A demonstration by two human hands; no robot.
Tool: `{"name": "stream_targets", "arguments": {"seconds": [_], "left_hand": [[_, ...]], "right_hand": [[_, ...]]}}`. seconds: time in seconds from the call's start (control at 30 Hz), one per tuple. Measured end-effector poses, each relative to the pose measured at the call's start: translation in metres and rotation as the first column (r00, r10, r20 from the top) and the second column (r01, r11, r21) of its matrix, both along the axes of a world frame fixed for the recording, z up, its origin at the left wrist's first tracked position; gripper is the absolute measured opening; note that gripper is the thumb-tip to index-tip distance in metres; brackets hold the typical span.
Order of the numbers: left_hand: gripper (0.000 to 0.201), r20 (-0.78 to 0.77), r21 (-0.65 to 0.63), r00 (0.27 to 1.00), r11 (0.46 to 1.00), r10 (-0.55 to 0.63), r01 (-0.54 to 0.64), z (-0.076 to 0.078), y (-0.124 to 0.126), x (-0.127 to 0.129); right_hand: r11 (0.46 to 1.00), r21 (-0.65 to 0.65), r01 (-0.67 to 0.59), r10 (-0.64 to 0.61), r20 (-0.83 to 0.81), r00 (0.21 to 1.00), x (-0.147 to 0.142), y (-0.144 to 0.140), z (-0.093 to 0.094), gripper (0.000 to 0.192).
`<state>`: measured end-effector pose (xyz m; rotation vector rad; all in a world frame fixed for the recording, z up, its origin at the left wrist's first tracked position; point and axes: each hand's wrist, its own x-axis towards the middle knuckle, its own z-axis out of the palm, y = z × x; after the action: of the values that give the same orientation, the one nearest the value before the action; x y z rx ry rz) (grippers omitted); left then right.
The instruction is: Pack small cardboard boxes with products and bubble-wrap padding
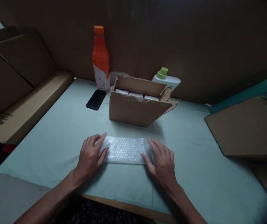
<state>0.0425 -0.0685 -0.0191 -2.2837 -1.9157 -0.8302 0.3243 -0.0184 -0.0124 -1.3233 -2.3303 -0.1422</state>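
A flat, oblong piece of bubble wrap (125,150) lies near the front of the cloth-covered table, its long side running left to right. My left hand (89,153) grips its left end, thumb along the near part and fingers at the far corner. At the right end, my right hand (162,161) holds it the same way, slightly blurred at the fingertips. Whether anything is wrapped inside, I cannot tell. Just beyond stands an open cardboard box (133,107) with several white and purple packs (136,95) showing at its top.
Behind the box are an orange bottle (100,59) and a white bottle with a green cap (167,79). A black phone (96,100) lies left of the box. Cardboard (30,105) borders the left side, and another cardboard piece (245,127) juts in at right. Pale green cloth (61,130) covers the table.
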Motion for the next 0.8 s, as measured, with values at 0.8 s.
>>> {"name": "stream_targets", "arguments": {"seconds": [0.8], "left_hand": [[0.016,0.356,-0.281,0.902,0.948,0.246,-0.148,-0.008,-0.004,0.007]], "right_hand": [[0.828,-0.556,-0.070,-0.191,-0.398,0.897,0.008,0.015,-0.007,0.043]]}}
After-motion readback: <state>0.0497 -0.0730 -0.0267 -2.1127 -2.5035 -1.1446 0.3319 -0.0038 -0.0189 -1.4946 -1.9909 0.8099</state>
